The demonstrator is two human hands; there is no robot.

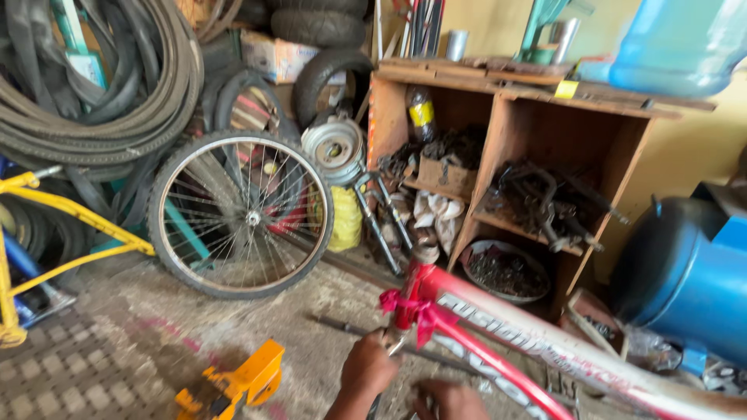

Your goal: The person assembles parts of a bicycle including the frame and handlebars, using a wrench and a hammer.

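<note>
Red bicycle frame (498, 334) slants lower-right to upper-left, hands (369, 369) gripping its head.

A bicycle repair workshop is shown: tyres (101, 93) are piled up, a spoked wheel (241, 214) is leaned nearby, and greasy parts are crammed into wooden shelves (529, 124).

Two bare hands, left hand (367, 365) and right hand (451, 399), seen low in the head view. No gloves, rings or watch visible. Left forearm bare to the frame edge, no sleeve showing. Right wrist cut off by the frame edge.
</note>
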